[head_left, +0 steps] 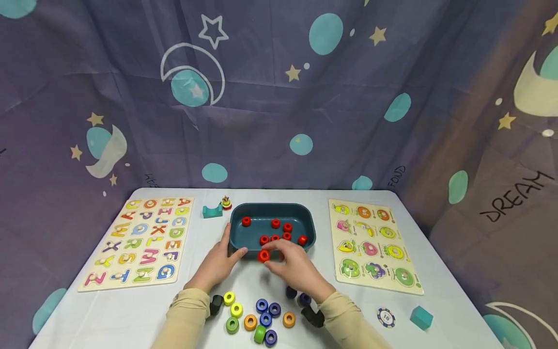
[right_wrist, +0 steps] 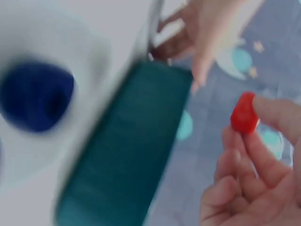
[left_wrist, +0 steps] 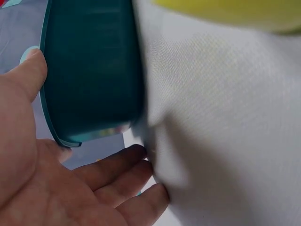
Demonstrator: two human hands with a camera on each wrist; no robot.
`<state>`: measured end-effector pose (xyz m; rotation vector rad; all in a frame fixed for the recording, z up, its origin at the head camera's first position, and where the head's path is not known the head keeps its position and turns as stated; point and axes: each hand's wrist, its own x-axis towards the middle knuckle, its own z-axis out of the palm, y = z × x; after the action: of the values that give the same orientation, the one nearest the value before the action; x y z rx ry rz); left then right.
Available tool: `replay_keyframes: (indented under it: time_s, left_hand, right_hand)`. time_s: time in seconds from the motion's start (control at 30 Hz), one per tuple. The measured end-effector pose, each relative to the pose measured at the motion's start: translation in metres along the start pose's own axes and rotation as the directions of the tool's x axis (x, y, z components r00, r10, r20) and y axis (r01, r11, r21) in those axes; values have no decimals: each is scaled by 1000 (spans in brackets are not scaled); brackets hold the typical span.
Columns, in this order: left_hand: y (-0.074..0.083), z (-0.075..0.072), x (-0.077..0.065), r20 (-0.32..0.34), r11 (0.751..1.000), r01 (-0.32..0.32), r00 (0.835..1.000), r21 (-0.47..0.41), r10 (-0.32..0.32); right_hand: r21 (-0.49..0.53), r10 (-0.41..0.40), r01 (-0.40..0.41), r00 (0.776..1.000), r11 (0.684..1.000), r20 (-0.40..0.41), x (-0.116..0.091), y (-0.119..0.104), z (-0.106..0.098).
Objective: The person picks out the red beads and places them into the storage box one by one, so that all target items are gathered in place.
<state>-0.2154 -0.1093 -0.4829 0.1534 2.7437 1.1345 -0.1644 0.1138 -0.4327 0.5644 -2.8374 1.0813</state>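
Observation:
Between the thumb and fingers of my right hand (head_left: 298,266), a red bead (head_left: 263,256) is pinched above the front rim of a dark teal bin (head_left: 272,208). The right wrist view shows the same red bead (right_wrist: 244,113) at the fingertips. Several other red beads (head_left: 275,223) lie inside the bin. My left hand (head_left: 216,265) rests against the bin's front left corner, its thumb at the front rim and its fingers spread along the left side. In the left wrist view the thumb touches the bin's (left_wrist: 94,70) rim and the lower fingers stretch beneath.
In front lie loose beads: yellow (head_left: 236,309), green (head_left: 232,325), orange (head_left: 250,322), blue (head_left: 262,305) and black (head_left: 215,305). A letter puzzle board (head_left: 183,252) is left, a fruit puzzle board (head_left: 344,261) right. A teal arch block (head_left: 212,211), teal block (head_left: 421,318) and poker chip (head_left: 386,317) also lie there.

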Motion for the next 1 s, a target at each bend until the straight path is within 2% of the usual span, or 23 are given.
replay_keyframes:
  time_s: [0.13, 0.23, 0.37, 0.63, 0.83, 1.0]
  left_hand:
    - [2, 0, 1, -6, 1000, 4, 1000, -7, -4]
    - [1, 1, 1, -4, 1000, 11, 1000, -8, -11]
    - [0, 2, 0, 9, 1000, 23, 1000, -10, -22]
    - [2, -1, 2, 17, 1000, 4, 1000, 0, -4]
    - [0, -5, 3, 18, 1000, -1, 1000, 0, 1]
    - [-1, -6, 3, 30, 1000, 0, 1000, 6, -1]
  right_hand:
    - [18, 91, -89, 981, 996, -174, 9, 10, -17]
    - [56, 175, -166, 954, 984, -243, 13, 18, -23]
    - [117, 257, -234, 930, 965, -262, 14, 25, -26]
    - [89, 311, -299, 907, 950, -282, 15, 34, -28]
    - [138, 326, -297, 896, 945, -301, 13, 34, -31]
    - [159, 334, -296, 877, 942, -345, 10, 39, -34]
